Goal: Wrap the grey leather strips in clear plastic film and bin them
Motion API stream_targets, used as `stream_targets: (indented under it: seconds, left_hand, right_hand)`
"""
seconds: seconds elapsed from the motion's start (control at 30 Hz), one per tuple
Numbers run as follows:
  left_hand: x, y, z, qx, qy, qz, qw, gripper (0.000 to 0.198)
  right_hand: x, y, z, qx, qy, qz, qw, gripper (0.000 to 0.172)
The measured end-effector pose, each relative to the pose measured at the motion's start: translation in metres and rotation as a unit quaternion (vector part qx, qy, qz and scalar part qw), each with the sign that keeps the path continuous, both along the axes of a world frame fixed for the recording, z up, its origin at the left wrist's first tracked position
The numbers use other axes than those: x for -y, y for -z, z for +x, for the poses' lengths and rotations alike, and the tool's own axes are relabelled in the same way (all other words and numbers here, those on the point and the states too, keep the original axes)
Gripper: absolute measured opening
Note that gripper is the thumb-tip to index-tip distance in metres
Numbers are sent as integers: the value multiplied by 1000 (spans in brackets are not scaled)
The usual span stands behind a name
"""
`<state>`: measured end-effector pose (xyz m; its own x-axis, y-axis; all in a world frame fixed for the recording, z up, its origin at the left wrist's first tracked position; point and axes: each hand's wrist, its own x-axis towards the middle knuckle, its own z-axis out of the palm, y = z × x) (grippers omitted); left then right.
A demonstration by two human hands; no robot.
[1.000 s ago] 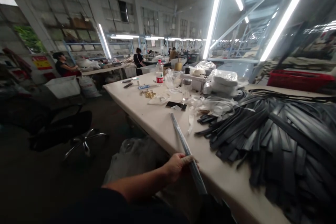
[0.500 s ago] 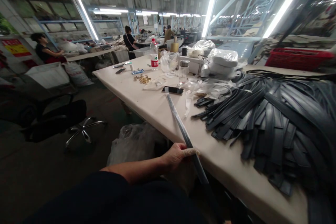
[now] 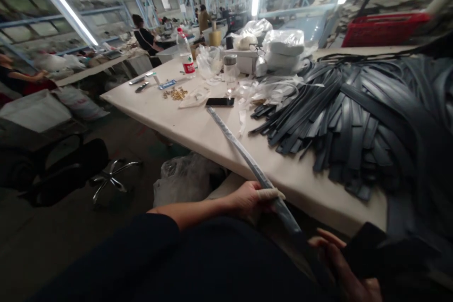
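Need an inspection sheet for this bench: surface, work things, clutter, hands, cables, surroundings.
Surface: cream-covered table, long edge by the wearer.
Work things: long flat grey strip, slanting across the table edge; fanned heap of dark grey flat straps.
Clutter: black rectangular phone, red-capped clear plastic bottle, small gold-coloured pieces.
Hands: left hand grips the strip; right hand near its dark lower end, grip unclear.
Cables: nothing seen.
Surroundings: black swivel chair, red plastic basket, white tube lights on, co-workers beyond.
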<state>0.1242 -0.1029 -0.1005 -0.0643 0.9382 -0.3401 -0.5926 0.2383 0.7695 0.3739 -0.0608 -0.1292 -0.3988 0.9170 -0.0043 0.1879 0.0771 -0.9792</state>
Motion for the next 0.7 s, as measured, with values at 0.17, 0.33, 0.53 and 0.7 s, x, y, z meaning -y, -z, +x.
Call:
stream_targets:
  seconds: [0.17, 0.33, 0.53, 0.7]
  left_hand:
    - [-2, -6, 2, 29, -10, -40, 999, 35]
    - [0, -4, 3, 16, -14, -52, 998, 26]
    - [1, 2, 0, 15, -6, -58, 998, 27]
    - [3, -3, 10, 1, 44, -77, 996, 31]
  right_hand:
    - [9, -8, 14, -38, -48, 69, 996, 29]
    - [15, -30, 10, -44, -166, 226, 959, 26]
    - [23, -50, 12, 3, -92, 297, 951, 21]
    - [16, -42, 7, -2, -99, 323, 941, 21]
